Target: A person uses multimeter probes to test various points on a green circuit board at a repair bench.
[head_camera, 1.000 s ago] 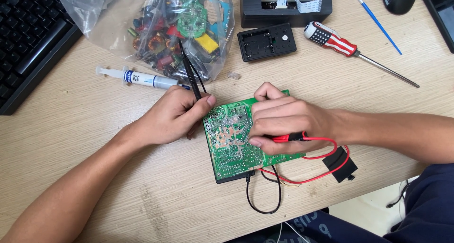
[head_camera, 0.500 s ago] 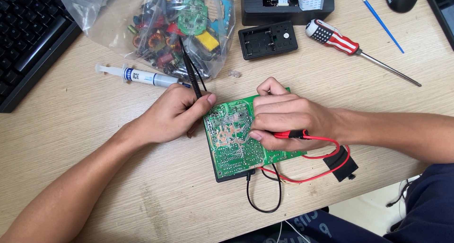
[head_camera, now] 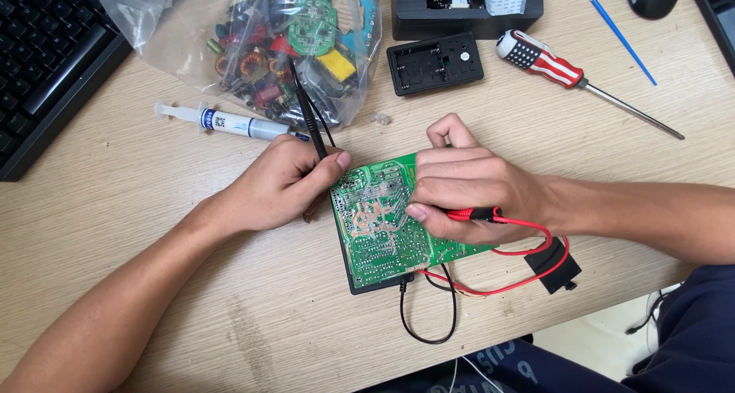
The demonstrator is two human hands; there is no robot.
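Almost nothing moved since before. Left hand (head_camera: 287,182) pinching black probe (head_camera: 308,114), right hand (head_camera: 471,190) gripping red probe (head_camera: 475,214), both pressed on green circuit board (head_camera: 383,225) at near table edge. Probing seemingly underway, not finished.

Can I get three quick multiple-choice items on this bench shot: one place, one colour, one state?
1. Where does the syringe lie?
A. Left of the circuit board, by the plastic bag
B. On the keyboard
C. Under the screwdriver

2. What colour is the probe in the right hand?
A. Blue
B. Red
C. Yellow

3. How does the left hand hold the black probe?
A. Lying loose beside it
B. Flat under the palm
C. Gripped like a pen, tip at the board edge

Answers: 1 A, it lies on the table between the bag and the circuit board. 2 B, the red probe shows under the fingers. 3 C, the fingers close round its shaft.
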